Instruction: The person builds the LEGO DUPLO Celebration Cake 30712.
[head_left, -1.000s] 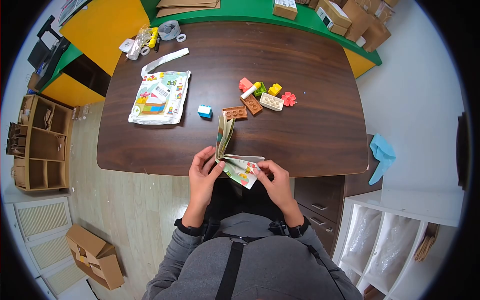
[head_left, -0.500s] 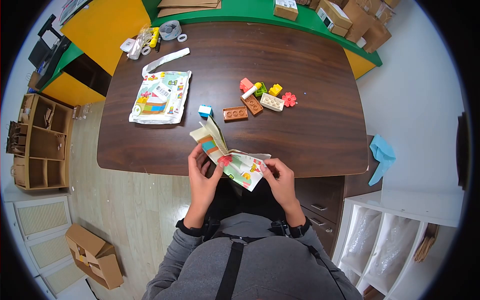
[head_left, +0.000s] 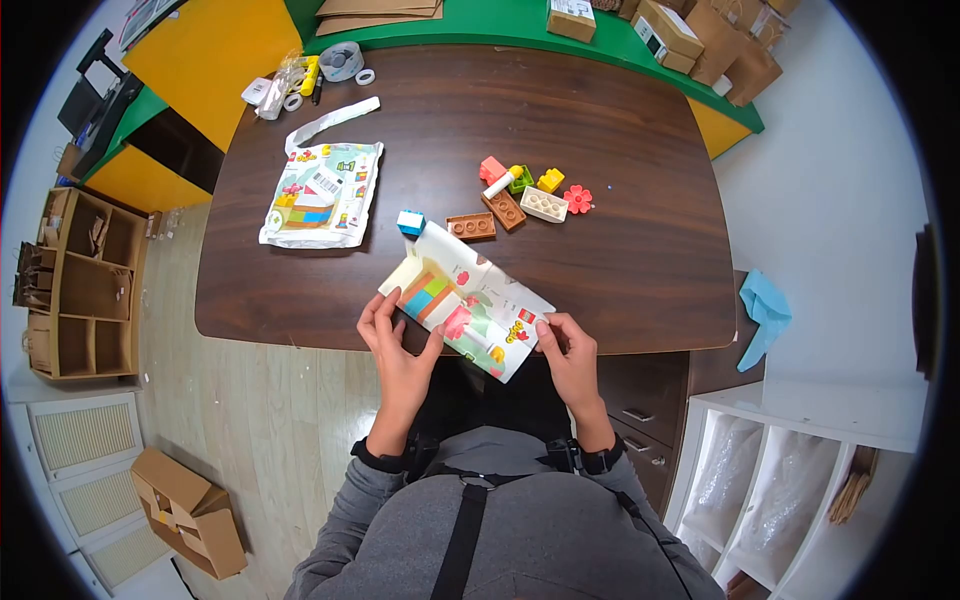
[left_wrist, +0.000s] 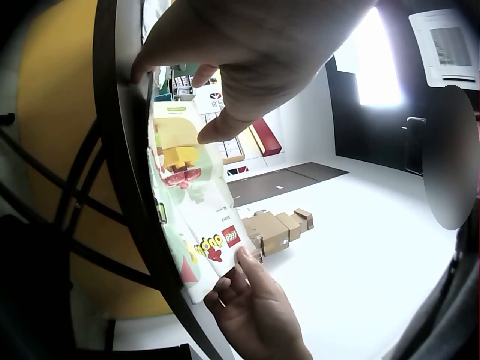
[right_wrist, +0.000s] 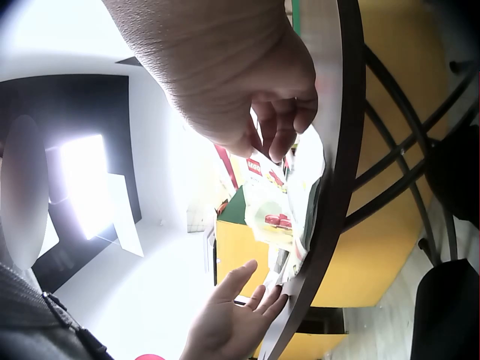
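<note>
A paper Lego Duplo booklet with coloured brick pictures lies spread between both hands, over the table's near edge. My left hand holds its left end, thumb by the lower edge and fingertips at the left corner. At the other end my right hand pinches the corner beside the red logo. Just beyond the booklet sit a blue-and-white brick and a brown brick. Another brown brick, a cream brick, a yellow brick and a red flower are grouped farther right.
A white printed Duplo bag lies on the dark wooden table at left, a torn strip above it. Tape rolls and small items stand at the far left corner. Cardboard boxes line the green counter behind.
The booklet has gone from partly folded with raised pages to spread nearly flat, its cover pictures facing up. Both hands have moved slightly apart, keeping to its ends.
</note>
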